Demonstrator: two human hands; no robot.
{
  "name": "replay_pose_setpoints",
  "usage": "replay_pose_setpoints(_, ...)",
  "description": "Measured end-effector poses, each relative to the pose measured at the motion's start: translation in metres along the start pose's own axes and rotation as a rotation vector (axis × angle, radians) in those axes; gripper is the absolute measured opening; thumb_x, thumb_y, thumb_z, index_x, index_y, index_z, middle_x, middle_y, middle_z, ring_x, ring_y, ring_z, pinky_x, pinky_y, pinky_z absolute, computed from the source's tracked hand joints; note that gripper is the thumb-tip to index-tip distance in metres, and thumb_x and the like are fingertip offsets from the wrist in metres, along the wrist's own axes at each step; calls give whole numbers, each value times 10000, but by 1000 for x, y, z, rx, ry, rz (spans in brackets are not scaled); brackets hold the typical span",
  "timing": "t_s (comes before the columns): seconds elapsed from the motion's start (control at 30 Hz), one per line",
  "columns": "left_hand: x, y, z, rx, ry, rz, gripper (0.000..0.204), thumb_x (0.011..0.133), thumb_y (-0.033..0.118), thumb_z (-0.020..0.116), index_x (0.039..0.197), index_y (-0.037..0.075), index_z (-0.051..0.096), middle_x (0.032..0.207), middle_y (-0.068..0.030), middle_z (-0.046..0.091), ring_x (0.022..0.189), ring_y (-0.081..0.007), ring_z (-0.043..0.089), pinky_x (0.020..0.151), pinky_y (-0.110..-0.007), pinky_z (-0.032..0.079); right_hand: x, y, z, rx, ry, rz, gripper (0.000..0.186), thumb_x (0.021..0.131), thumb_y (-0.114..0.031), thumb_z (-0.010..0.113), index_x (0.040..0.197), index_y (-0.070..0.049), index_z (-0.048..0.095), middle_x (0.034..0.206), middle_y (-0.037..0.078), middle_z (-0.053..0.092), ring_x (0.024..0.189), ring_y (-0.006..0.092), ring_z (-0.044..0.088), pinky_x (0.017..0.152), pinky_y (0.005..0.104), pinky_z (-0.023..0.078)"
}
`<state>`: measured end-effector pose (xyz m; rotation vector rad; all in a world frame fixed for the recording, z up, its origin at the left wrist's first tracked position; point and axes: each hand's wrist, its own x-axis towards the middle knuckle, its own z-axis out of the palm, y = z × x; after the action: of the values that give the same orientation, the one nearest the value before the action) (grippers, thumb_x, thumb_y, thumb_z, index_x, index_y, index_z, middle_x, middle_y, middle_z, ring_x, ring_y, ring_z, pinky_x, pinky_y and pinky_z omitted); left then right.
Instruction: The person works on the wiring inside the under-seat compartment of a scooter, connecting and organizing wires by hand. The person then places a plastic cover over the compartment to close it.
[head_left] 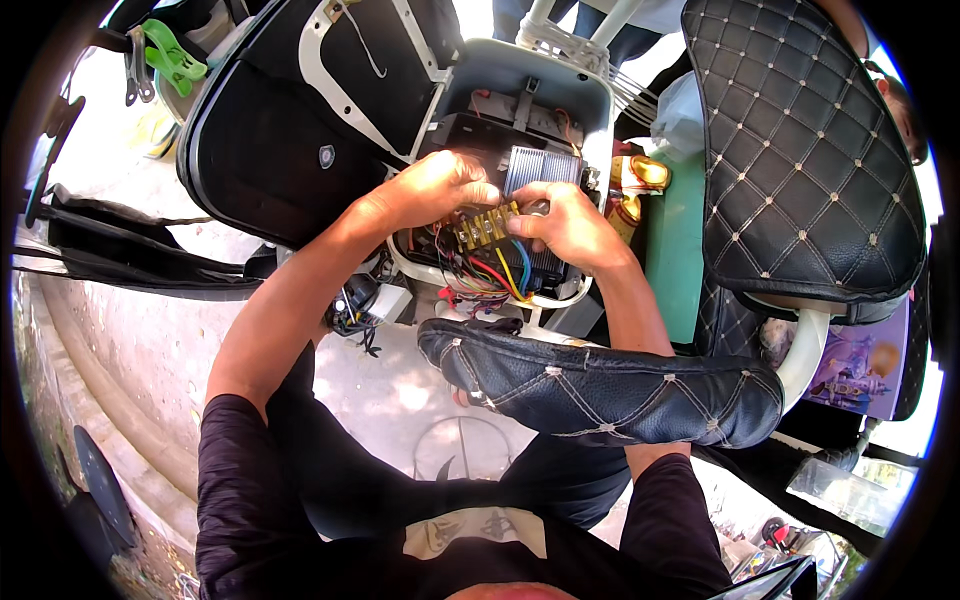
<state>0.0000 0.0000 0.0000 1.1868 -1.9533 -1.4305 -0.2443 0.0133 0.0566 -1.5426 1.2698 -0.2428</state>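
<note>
Both hands meet inside the open compartment (600, 100) of a small electric vehicle, under its lifted seat. The left hand (440, 185) and the right hand (568, 225) are close together, and their fingers pinch the two ends of a yellow connector block (487, 226). The block sits in the middle of the compartment, just in front of a ribbed silver box (540, 166). Coloured wires (497, 275), red, yellow, blue and green, hang from the block toward the front edge of the compartment.

I judge the block to be light, stiff plastic, small and a little slippery, so it is best taken by its short ends with the fingertips. The wires are soft and thin; pulling on them could tear them out of the block.

Nearer the person, a black quilted cushion (610, 390) crosses the right forearm. A bigger quilted seat back (800, 150) stands at the right, and the lifted seat underside (300, 110) fills the upper left.
</note>
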Motion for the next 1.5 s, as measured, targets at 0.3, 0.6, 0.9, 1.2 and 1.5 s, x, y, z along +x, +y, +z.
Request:
replay_pose_setpoints(0.3,-2,0,23,279,213,314,142,970,185,742,940,50,710,872,-53,668,858,-224,640,786,-375,525,2,10,2,-99,33,-55,469,872,-138,818,1276,78,716,1159,245,761,1064,297,734,964,405,561)
replay_pose_setpoints(0.6,-5,3,-1,-117,46,-65,293,1043,259,663,1024,-24,738,880,-106,724,736,-196,674,666,-379,561,7,11,6,-60,38,-83,402,908,-122,800,1272,33,724,842,46,705,702,100,621,653,297,528)
replay_pose_setpoints(0.9,1,-5,10,-92,65,56,115,1044,150,690,1029,38,717,920,-3,699,829,-84,655,675,-270,553,4,9,7,-118,86,-86,386,888,-123,815,1244,8,746,778,35,683,690,94,593,638,304,495)
replay_pose_setpoints(1.2,2,1,8,-172,28,-83,192,1019,207,748,959,26,723,883,-1,676,775,-90,610,669,-301,523,2,1,6,-187,82,-132,333,875,-137,817,1184,-20,780,799,66,711,739,131,630,724,339,526)
replay_pose_setpoints(1.5,3,-8,21,324,279,286,262,968,275,775,953,20,720,885,-68,672,900,-224,659,768,-391,550,-2,-9,5,-240,56,-64,397,874,-136,819,1229,27,745,1035,208,780,963,264,741,905,391,566)
